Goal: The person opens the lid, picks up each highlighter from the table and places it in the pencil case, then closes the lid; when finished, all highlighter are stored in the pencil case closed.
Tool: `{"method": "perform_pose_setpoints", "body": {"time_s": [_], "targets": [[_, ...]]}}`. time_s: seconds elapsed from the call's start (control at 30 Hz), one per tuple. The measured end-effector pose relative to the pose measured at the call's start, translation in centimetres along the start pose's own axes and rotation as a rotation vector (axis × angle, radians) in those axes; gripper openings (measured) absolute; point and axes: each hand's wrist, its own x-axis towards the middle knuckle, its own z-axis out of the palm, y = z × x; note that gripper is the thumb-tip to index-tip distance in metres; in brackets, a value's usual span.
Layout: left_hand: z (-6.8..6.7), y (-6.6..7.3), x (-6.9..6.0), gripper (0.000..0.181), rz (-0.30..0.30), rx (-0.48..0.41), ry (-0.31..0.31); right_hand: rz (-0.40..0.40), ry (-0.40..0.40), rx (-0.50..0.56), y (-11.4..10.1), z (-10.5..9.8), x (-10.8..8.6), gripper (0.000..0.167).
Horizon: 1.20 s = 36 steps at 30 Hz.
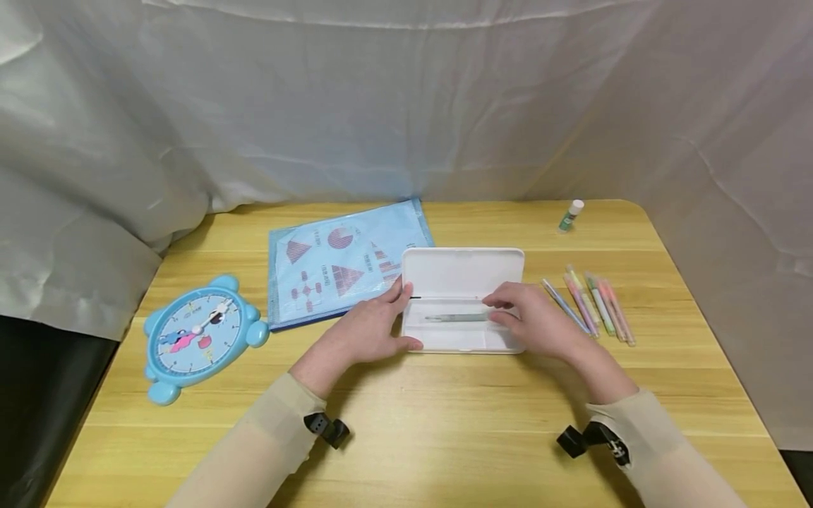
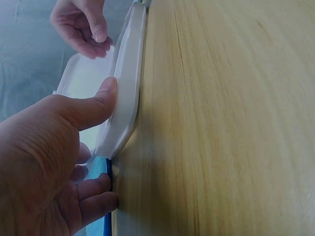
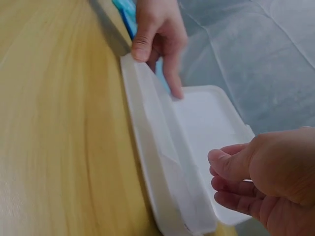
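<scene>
A white pencil case [image 1: 462, 274] lies with its lid raised, a grey-green pen [image 1: 460, 317] inside it. My left hand [image 1: 371, 328] grips the case's left end; in the left wrist view its thumb [image 2: 101, 101] presses the case's front wall [image 2: 129, 83]. Over the right part of the case is my right hand [image 1: 536, 321], close to the pen's right end. The right wrist view shows that hand [image 3: 275, 172] with loosely bent fingers and nothing visible between them; the case walls hide the pen there.
Several coloured pens [image 1: 600, 303] lie right of the case, and a glue stick [image 1: 570, 216] stands behind them. A blue sheet or folder [image 1: 324, 289] with printed shapes is at the back left, partly under my left hand. Further left lies a blue toy clock [image 1: 197, 335].
</scene>
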Motion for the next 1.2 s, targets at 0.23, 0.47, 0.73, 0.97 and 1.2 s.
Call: {"method": "perform_pose_setpoints", "body": {"time_s": [0.23, 0.47, 0.73, 0.97, 1.2], "targets": [[0.1, -0.1, 0.0, 0.109, 0.001, 0.01, 0.0, -0.022, 0.107, -0.014, 0.6, -1.5, -1.6, 0.021], [0.0, -0.1, 0.1, 0.109, 0.0, 0.006, -0.004, -0.05, 0.223, -0.082, 1.6, -2.9, -3.4, 0.024], [0.0, -0.1, 0.0, 0.108, -0.003, 0.0, -0.008, -0.035, 0.295, -0.089, 3.2, -4.1, -5.5, 0.026], [0.0, -0.1, 0.0, 0.109, -0.003, 0.0, -0.007, 0.062, 0.309, -0.072, 4.0, -4.8, -7.4, 0.025], [0.0, 0.0, -0.1, 0.108, -0.007, -0.01, -0.008, 0.123, 0.334, -0.083, 5.2, -4.7, -8.8, 0.02]]}}
